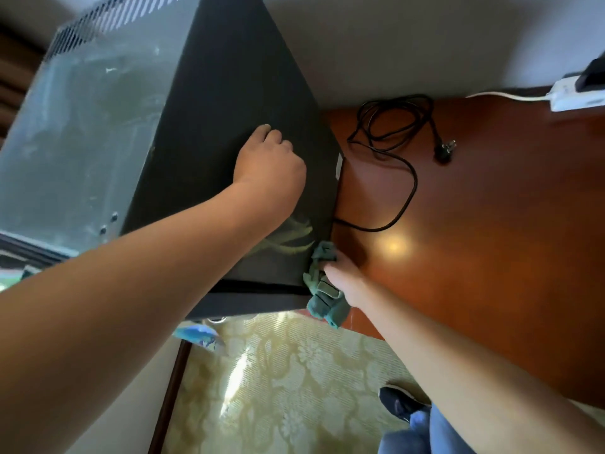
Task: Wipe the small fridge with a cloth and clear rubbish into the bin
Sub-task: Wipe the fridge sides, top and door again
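Fridge (pixel 229 93) under fist, cloth (pixel 322 290) alongside

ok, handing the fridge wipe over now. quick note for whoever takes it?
Left hand: fingers curled, resting on the dark top of the small fridge, holding nothing.
Right hand: grips the green cloth at the fridge's near right corner, by the wooden desk.
Done: smear marks show on the top near the cloth, so wiping there is under way.
Left: the rest of the fridge; rubbish and bin are not in view. The black power cord lies unplugged on the desk.
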Available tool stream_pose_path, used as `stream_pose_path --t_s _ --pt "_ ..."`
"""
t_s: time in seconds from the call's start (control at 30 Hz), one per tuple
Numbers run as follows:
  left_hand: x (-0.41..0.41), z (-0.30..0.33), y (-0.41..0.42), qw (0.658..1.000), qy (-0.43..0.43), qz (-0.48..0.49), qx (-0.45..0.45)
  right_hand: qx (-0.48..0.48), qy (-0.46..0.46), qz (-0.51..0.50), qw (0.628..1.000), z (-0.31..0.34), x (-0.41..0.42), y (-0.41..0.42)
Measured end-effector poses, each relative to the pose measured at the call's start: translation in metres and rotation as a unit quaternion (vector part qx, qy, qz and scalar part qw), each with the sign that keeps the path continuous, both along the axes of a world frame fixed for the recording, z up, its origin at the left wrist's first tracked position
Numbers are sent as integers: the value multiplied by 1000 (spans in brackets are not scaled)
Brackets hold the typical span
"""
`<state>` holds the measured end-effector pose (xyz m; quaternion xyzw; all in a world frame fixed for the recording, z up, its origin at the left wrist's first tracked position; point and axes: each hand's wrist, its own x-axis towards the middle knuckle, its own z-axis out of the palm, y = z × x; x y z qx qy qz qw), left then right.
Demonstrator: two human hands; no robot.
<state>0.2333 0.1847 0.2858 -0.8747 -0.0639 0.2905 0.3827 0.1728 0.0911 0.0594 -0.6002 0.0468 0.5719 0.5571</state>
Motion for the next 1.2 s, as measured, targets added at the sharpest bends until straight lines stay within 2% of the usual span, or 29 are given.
stream_pose_path --t_s 0.1,0.27,0.43,0.57,0.77,0.9,1.03,1.1,1.2 --pt "-23 9 -3 1000 -22 -5 -4 27 -29 4 999 19 -8 -6" --pt "-45 22 -5 998 -57 -14 -5 112 -82 -92 986 43 21 16" --pt "-57 17 -7 997 -66 -24 8 56 -81 -97 990 2 -11 12" --pt "-61 15 -11 997 -68 -22 11 64 -79 -45 994 32 -29 -10" --pt "-61 17 -8 996 -85 -34 6 100 -118 -83 985 45 9 9" --pt "-61 10 -8 995 -87 -43 19 37 -82 -81 993 -2 -3 11" --pt "-59 8 -9 995 -95 -33 13 -14 -55 -2 998 7 -50 -15" --pt "-57 9 -8 995 -98 -34 7 -2 -21 7 1000 21 -64 -24" --pt "-54 9 -7 994 -104 -38 3 35 -47 -8 998 36 -51 -20"
